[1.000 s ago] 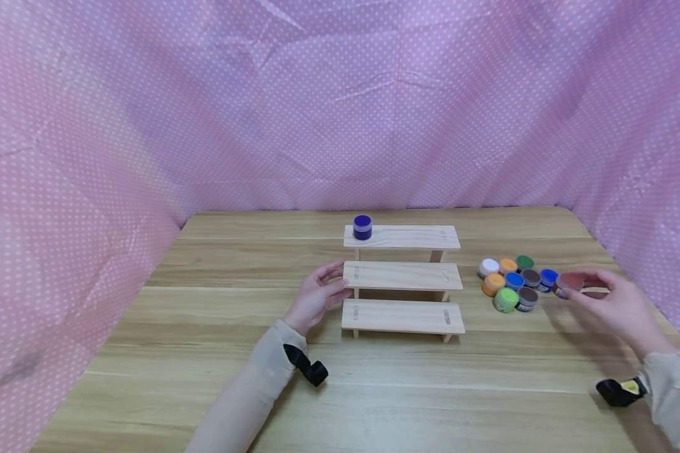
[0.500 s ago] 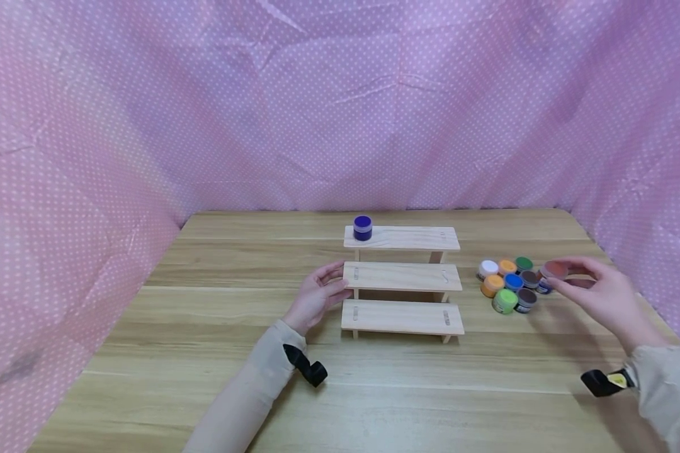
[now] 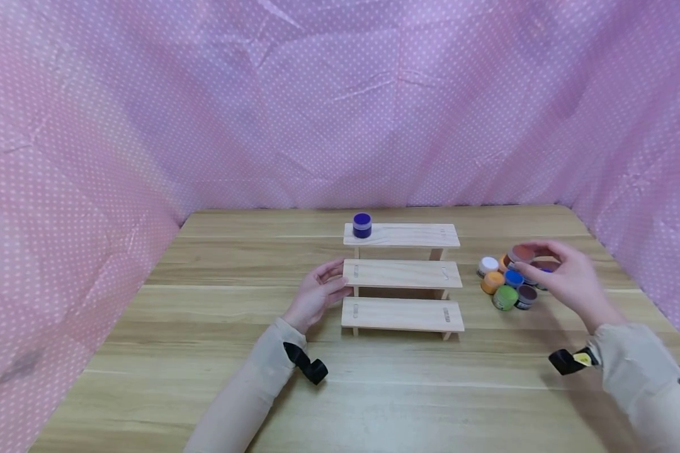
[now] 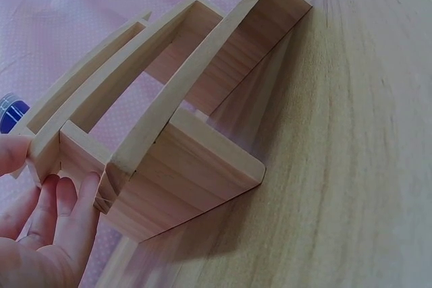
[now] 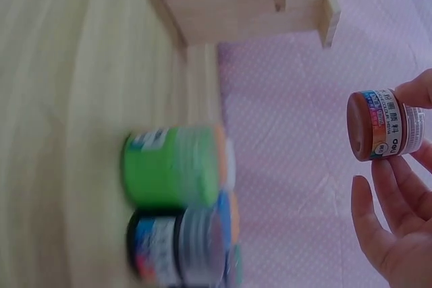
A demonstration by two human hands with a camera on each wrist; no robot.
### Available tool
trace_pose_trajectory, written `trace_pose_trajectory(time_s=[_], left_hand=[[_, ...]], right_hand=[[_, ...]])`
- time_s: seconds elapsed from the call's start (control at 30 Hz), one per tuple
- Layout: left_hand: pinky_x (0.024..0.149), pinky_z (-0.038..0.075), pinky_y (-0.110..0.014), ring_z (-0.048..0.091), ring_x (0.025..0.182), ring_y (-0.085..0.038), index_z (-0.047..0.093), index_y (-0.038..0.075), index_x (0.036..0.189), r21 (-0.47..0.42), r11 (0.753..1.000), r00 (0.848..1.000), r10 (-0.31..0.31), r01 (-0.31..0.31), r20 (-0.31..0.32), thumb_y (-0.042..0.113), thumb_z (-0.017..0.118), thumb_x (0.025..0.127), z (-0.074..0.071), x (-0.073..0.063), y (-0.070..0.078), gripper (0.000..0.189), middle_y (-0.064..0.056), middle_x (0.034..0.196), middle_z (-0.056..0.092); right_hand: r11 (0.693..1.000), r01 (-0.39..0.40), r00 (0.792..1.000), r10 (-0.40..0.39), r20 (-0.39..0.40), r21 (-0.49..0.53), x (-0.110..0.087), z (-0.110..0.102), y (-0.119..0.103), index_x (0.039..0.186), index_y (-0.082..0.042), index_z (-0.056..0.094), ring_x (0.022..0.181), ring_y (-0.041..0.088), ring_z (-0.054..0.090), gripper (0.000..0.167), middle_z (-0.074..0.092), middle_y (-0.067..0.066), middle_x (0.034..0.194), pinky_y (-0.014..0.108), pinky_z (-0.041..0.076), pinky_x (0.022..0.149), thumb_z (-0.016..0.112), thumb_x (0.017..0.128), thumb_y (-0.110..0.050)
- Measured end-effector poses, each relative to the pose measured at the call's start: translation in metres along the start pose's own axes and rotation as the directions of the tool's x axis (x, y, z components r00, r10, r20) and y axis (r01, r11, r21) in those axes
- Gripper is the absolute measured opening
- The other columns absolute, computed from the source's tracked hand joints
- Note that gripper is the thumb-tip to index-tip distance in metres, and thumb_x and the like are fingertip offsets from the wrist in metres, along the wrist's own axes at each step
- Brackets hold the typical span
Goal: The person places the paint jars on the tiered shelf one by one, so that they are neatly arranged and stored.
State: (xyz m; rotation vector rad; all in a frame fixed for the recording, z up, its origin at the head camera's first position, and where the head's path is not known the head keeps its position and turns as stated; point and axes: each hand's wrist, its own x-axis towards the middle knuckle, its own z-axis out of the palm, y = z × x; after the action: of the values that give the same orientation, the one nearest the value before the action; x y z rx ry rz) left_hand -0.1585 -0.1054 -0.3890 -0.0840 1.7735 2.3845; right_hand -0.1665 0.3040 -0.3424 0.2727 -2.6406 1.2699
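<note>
Right hand point(image 3: 569, 280): pinches brown jar point(image 5: 378, 126), thumb opposite fingers.
Brown jar: in the air over the jar cluster point(image 3: 505, 298), right of wooden shelf point(image 3: 402, 314).
Left hand point(image 3: 315, 296): grips middle step point(image 3: 402, 274) at left end, unchanged.
Purple jar point(image 3: 362, 226): top step point(image 3: 413, 235), left end.
Just changed: brown jar swung left across cluster; nearer shelf, not on it.

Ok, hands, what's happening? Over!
Left hand grips the wooden stand. Right hand holds the red-brown jar aloft, other jars below. Purple jar occupies top tier's left end.

Dim wrist views, brighter head view
</note>
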Motion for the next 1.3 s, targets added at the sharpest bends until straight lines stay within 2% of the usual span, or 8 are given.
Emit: trace_pose_trajectory(time_s=[0.17, 0.27, 0.47, 0.73, 0.97, 1.3], left_hand=[[0.095, 0.053, -0.04, 0.061, 0.089, -0.01, 0.04, -0.003, 0.139, 0.009, 1.0, 1.0, -0.004, 0.004, 0.003, -0.012, 0.049, 0.09, 0.0, -0.001, 0.0, 0.051, -0.012, 0.12, 0.052], [0.093, 0.054, -0.037, 0.062, 0.089, -0.01, 0.04, -0.002, 0.139, -0.001, 1.0, 1.0, -0.014, 0.014, 0.004, -0.012, 0.049, 0.09, 0.0, -0.001, 0.0, 0.051, -0.011, 0.12, 0.051], [0.094, 0.053, -0.038, 0.062, 0.086, -0.009, 0.039, -0.005, 0.139, -0.004, 1.0, 1.0, 0.003, -0.003, 0.01, -0.012, 0.049, 0.09, 0.0, -0.002, -0.001, 0.05, -0.01, 0.115, 0.052], [0.093, 0.054, -0.038, 0.062, 0.087, -0.01, 0.039, -0.006, 0.138, 0.003, 1.0, 1.0, 0.016, -0.016, 0.004, -0.013, 0.05, 0.089, 0.003, -0.004, -0.002, 0.05, -0.01, 0.115, 0.053], [0.092, 0.055, -0.036, 0.062, 0.086, -0.011, 0.039, -0.006, 0.138, 0.011, 1.0, 1.0, 0.015, -0.015, 0.008, -0.012, 0.05, 0.089, 0.003, -0.005, -0.004, 0.05, -0.011, 0.116, 0.052], [0.092, 0.054, -0.035, 0.061, 0.088, -0.01, 0.037, -0.005, 0.14, 0.013, 1.0, 1.0, 0.016, -0.017, 0.016, -0.011, 0.049, 0.09, 0.002, -0.006, -0.003, 0.052, -0.01, 0.116, 0.051]], right_hand=[[0.999, 0.02, 1.0, -0.02, 0.003, 0.044, 0.009, 0.009, -0.011, 0.121, 0.0, 0.057, 0.086, -0.013, 0.054, 0.042, 0.054, -0.02, 0.099, 0.002, 0.048, 0.071, 0.07, 0.086, -0.019], [0.997, 0.032, 0.999, -0.032, -0.001, 0.074, 0.014, 0.015, -0.017, 0.12, 0.001, 0.057, 0.087, -0.012, 0.055, 0.041, 0.055, -0.021, 0.097, 0.003, 0.049, 0.072, 0.071, 0.085, -0.017], [0.991, 0.07, 0.997, -0.071, 0.005, 0.115, 0.019, 0.024, -0.028, 0.12, 0.005, 0.056, 0.088, -0.01, 0.055, 0.043, 0.056, -0.021, 0.097, 0.004, 0.05, 0.073, 0.071, 0.084, -0.012], [0.991, 0.056, 0.997, -0.062, 0.042, 0.121, 0.023, 0.034, -0.044, 0.122, 0.003, 0.055, 0.084, -0.01, 0.058, 0.045, 0.055, -0.016, 0.1, 0.006, 0.051, 0.072, 0.071, 0.085, -0.017], [0.982, 0.091, 0.993, -0.101, 0.053, 0.168, 0.027, 0.046, -0.051, 0.12, 0.002, 0.057, 0.089, -0.004, 0.058, 0.043, 0.056, -0.01, 0.102, 0.007, 0.052, 0.076, 0.072, 0.084, -0.016], [0.972, 0.156, 0.984, -0.168, 0.053, 0.178, 0.037, 0.063, -0.064, 0.118, 0.003, 0.058, 0.094, 0.004, 0.054, 0.039, 0.057, 0.004, 0.106, 0.007, 0.051, 0.078, 0.071, 0.085, -0.013]])
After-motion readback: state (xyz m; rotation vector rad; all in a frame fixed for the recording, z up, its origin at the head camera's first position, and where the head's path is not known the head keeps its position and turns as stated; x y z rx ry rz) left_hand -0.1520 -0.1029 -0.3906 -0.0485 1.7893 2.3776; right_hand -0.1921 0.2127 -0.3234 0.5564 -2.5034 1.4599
